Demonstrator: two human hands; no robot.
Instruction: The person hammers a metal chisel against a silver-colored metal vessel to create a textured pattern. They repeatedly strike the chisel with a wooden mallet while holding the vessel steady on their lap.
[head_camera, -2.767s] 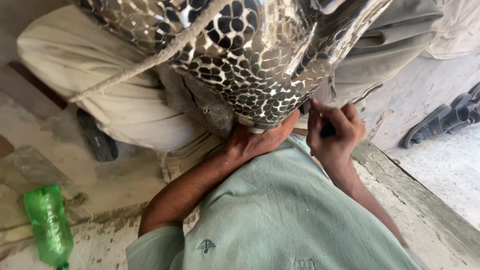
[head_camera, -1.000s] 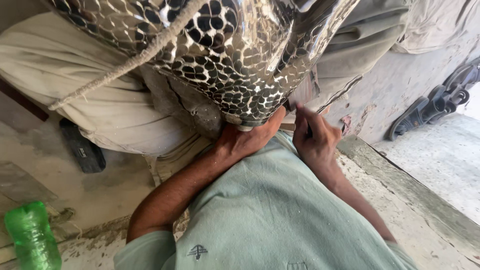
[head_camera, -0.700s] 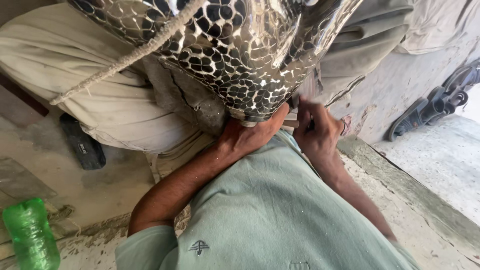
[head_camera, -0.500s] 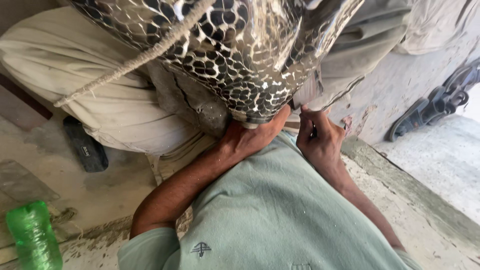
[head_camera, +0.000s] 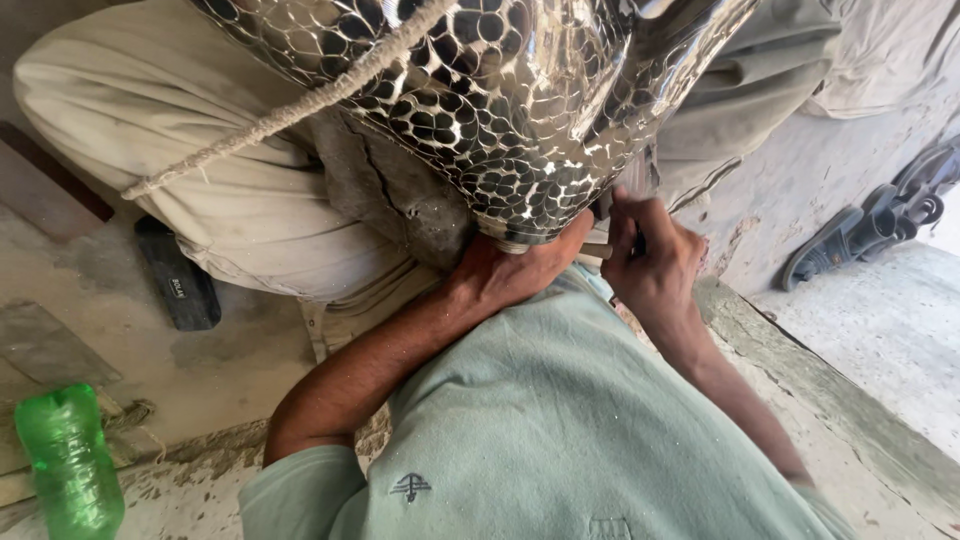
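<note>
Green plastic bottle (head_camera: 68, 470) on floor at far left, dark block (head_camera: 178, 275) beyond. View has drifted slightly since a second ago; both hands stay put, work continuing. Left hand (head_camera: 510, 272) cupped open under hammered metal vessel (head_camera: 500, 90). Right hand (head_camera: 655, 265) closed around small tool (head_camera: 600, 247) at vessel's lower edge.

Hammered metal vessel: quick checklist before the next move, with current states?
1. Left hand braces the hammered metal vessel from below: ok.
2. Right hand gripping a small tool at the vessel's lower edge: ok.
3. Tool tip on the metal: cannot tell, hidden.
4. Rope lying across the vessel: ok.
5. Green bottle apart from both hands: ok.
</note>
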